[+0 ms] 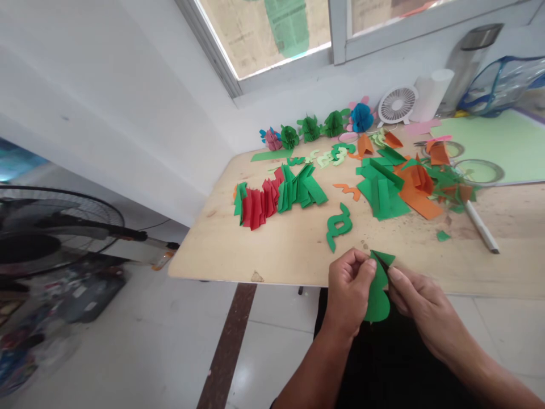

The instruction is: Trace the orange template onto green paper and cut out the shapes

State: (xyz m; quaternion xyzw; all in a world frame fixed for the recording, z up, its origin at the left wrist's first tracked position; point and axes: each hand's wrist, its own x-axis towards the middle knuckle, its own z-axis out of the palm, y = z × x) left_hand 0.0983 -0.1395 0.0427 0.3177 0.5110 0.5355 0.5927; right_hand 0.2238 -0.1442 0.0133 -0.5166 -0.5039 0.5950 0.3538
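My left hand (349,287) pinches a green paper (378,301) with a rounded lower end, held at the table's front edge. In my right hand (415,295) is a pair of dark scissors (381,260), their narrow blades lying across the paper's upper part; the handles are hidden by my fingers. Just beyond my hands lies a curly green paper cutout (339,226) on the wooden table. Farther off is an orange curly cutout (348,190).
Folded red papers (258,204) and green folded papers (300,186) stand in a row at left. Green and orange sheets (383,193) pile up at right, near a marker (481,227). Paper figures (310,128), a small white fan (398,105) and a bottle (470,68) line the wall.
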